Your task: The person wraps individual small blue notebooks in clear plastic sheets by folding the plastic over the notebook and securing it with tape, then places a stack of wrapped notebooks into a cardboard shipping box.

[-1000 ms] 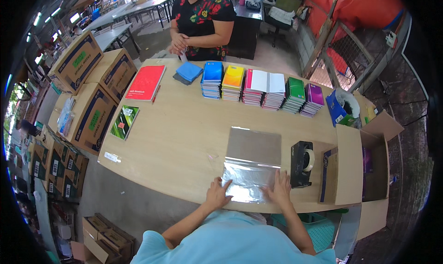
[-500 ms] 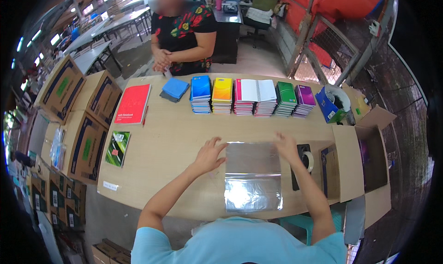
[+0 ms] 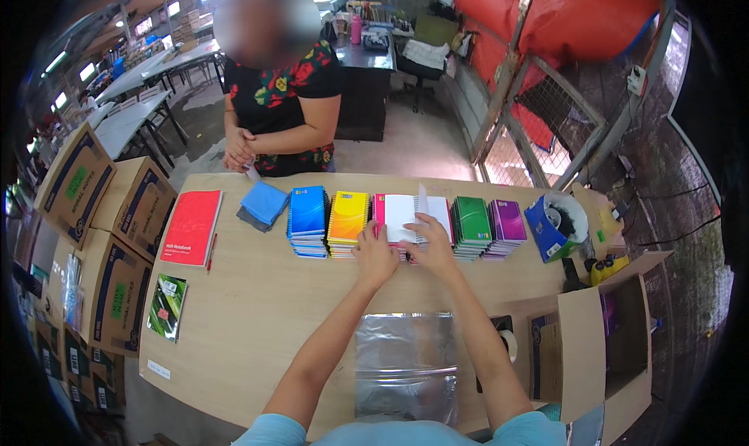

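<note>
At frame centre, both hands, left (image 3: 376, 257) and right (image 3: 431, 247), fingers spread, press flat on the white-covered notebook stack (image 3: 409, 212), steadying its lifted page.

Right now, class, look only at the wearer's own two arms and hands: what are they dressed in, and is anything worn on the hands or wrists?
Both arms come out of short, light blue sleeves that end above the elbow, so the forearms are bare. The left hand and right hand wear no gloves. No watch, bracelet or ring can be made out at this size.
</note>
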`<state>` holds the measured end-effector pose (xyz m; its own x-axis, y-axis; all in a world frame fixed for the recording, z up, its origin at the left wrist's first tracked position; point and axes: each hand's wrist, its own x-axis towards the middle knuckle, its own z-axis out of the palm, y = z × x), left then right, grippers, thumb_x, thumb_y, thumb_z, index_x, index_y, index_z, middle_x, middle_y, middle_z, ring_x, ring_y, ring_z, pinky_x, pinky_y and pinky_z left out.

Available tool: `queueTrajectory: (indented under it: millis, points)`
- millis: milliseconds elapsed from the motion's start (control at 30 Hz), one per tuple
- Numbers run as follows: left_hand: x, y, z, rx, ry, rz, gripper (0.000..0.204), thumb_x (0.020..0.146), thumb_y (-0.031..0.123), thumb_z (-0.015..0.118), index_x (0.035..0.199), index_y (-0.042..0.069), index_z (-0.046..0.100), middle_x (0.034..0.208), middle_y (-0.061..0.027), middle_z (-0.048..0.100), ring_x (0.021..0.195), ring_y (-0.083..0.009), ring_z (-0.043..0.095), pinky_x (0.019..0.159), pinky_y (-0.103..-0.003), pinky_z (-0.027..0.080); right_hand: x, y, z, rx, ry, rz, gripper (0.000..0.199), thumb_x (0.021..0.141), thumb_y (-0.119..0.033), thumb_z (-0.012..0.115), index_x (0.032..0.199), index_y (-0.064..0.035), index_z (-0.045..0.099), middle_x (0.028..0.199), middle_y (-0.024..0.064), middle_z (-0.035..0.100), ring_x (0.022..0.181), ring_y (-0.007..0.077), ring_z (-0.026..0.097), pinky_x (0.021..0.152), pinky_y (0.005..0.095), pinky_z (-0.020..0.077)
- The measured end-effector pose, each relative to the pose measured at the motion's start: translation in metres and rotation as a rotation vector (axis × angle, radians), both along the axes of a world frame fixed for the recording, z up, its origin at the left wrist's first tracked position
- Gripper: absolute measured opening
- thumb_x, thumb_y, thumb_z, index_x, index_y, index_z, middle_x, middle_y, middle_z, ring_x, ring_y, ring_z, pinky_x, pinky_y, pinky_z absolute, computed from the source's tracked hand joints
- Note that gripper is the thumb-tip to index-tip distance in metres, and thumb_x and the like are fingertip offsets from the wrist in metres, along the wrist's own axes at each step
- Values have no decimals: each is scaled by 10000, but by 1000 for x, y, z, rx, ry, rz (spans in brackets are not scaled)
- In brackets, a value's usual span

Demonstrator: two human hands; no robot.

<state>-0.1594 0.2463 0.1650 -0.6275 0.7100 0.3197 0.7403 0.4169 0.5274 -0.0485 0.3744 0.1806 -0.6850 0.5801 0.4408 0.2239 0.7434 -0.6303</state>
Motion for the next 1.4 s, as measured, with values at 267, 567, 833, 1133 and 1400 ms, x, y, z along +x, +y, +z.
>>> queueTrajectory:
  millis: [267, 567, 833, 1133, 1400]
  points:
    - [-3, 37, 32, -46, -538, 298, 557, 673, 312, 691, 1159, 44, 642, 1507, -178, 209, 1358, -417, 221, 1047, -634, 233, 0, -16, -10, 58, 269, -157, 921, 824, -314, 740, 1481, 44, 204, 1487, 302, 275, 1381, 466, 257, 1139, 507, 235]
    - [0, 68, 52, -156, -593, 331, 538, 716, 407, 662, 1111, 42, 678, 1575, -200, 70, 1395, -438, 142, 1044, -654, 209, 12, 3, -12, -53, 277, -236, 878, 870, -359, 688, 1496, 9, 195, 1513, 238, 279, 1399, 442, 229, 1156, 506, 180]
    - [43, 65, 1, -170, -79, -504, 621, 915, 580, 475, 1411, 207, 459, 1498, -48, 400, 1388, -264, 354, 1043, -703, 219, 31, 4, 0, -559, 761, -423, 649, 979, -353, 536, 1459, 12, 297, 1435, 229, 374, 1324, 353, 367, 1098, 440, 300]
    - [56, -10, 3, 264, -140, -341, 398, 788, 164, 622, 1148, -3, 598, 1196, -209, 572, 1109, -391, 544, 933, -494, 436, 22, 26, -33, 182, -456, -48, 584, 939, -392, 535, 1444, -121, 425, 1478, 188, 399, 1372, 408, 331, 1107, 575, 232]
    - [85, -282, -99, 27, -122, 273, 797, 827, 280, 671, 1489, 80, 274, 1511, -242, 270, 1363, -398, 319, 1069, -546, 285, 32, 65, -107, 664, -290, -122, 713, 865, -251, 649, 1480, -106, 318, 1523, 144, 341, 1398, 375, 308, 1101, 601, 277]
